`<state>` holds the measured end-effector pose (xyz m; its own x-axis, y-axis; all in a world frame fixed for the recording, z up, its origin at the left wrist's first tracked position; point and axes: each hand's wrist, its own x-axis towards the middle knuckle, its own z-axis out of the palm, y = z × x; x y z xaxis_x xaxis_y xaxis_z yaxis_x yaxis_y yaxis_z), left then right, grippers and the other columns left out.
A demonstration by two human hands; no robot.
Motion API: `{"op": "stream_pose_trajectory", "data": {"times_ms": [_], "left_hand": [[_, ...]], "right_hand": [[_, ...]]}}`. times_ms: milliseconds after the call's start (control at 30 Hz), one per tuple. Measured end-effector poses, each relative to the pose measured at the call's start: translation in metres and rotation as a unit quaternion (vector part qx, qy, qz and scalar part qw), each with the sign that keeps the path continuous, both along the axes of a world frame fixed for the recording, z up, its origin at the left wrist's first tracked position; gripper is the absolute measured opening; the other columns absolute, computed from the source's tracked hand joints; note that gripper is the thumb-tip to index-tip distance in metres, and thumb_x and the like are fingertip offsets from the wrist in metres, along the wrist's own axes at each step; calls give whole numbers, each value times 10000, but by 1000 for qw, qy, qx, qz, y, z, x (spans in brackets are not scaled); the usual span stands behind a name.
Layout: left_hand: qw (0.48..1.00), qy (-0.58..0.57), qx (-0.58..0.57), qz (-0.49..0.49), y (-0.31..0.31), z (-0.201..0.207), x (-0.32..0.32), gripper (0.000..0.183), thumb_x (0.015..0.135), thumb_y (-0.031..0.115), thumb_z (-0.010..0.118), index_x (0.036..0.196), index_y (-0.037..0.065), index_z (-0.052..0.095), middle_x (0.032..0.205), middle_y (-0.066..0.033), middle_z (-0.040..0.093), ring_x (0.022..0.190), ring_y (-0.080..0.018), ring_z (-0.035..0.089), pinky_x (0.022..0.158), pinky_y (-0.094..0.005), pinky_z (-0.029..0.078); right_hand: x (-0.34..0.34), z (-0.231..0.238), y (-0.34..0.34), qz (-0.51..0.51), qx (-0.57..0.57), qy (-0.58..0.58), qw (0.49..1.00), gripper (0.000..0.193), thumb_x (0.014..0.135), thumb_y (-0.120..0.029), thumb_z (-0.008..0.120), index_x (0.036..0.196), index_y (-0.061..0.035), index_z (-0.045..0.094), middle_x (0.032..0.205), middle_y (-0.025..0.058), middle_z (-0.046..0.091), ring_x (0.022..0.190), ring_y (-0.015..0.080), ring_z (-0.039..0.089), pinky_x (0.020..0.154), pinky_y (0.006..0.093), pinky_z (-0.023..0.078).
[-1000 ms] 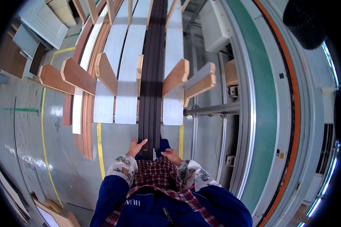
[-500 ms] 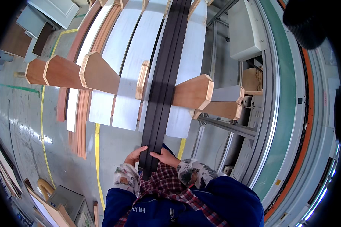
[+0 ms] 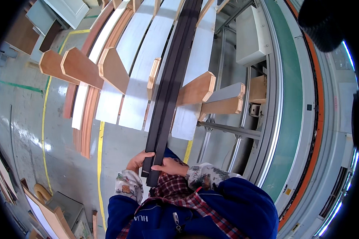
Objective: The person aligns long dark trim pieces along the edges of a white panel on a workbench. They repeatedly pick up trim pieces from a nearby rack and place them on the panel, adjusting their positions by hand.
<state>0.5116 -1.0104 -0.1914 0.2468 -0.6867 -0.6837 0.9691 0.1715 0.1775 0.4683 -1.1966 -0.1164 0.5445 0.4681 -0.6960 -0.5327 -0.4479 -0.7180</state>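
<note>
Long dark-brown strips of trim (image 3: 167,95) run from the far top of the view down to my waist, lying among upright wooden rack arms. Their near ends are staggered, and the right one reaches closer to me. My left hand (image 3: 138,161) is closed on the left edge near the end, thumb on top. From the other side my right hand (image 3: 172,167) grips the right strip, its thumb over the upper face. The fingers under the strips are hidden. Beneath and beside the strips lie long white boards (image 3: 137,103).
Wooden rack arms (image 3: 196,88) stick up on both sides of the strips. Reddish-brown mouldings (image 3: 85,131) lie at the left. On the right stands a metal frame (image 3: 231,130) beside a machine with a green belt (image 3: 293,99). Yellow lines (image 3: 100,159) mark the floor.
The near ends of the strips have come apart lengthwise, the right one now lying closer to me with a gap line between them. My hands stay on them, and the view has shifted slightly.
</note>
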Motion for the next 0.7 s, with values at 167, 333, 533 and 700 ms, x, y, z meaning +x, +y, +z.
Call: {"op": "stream_pose_trajectory", "data": {"times_ms": [167,333,533,700], "left_hand": [[996,-77,45,-11,-5,52,-2,528,705,124,718,1174,1,509,1036,-95,597,877,-183,603,769,-300,500],[988,-137,71,-10,3,104,-16,500,668,83,723,1126,0,540,987,-69,608,864,-176,596,764,-302,490],[978,-177,110,-22,44,128,-93,566,596,107,746,1120,12,555,970,-66,621,884,-180,589,782,-307,477],[982,-153,98,-45,91,152,-187,475,597,51,748,1052,-17,626,974,-85,659,925,-184,606,867,-312,450]], "right_hand": [[1,21,8,81,-92,-2,993,626,835,-569,509,747,42,617,584,138,614,534,226,633,510,319,502],[-2,50,9,288,-148,-214,922,736,845,-645,389,682,40,605,553,188,553,575,333,602,556,405,475],[-27,28,13,352,55,25,934,663,857,-637,377,835,-29,641,719,132,606,688,253,598,653,344,487],[21,-17,-61,-198,352,221,888,799,797,-708,380,1251,-54,442,1210,136,527,1088,257,532,842,387,466]]}}
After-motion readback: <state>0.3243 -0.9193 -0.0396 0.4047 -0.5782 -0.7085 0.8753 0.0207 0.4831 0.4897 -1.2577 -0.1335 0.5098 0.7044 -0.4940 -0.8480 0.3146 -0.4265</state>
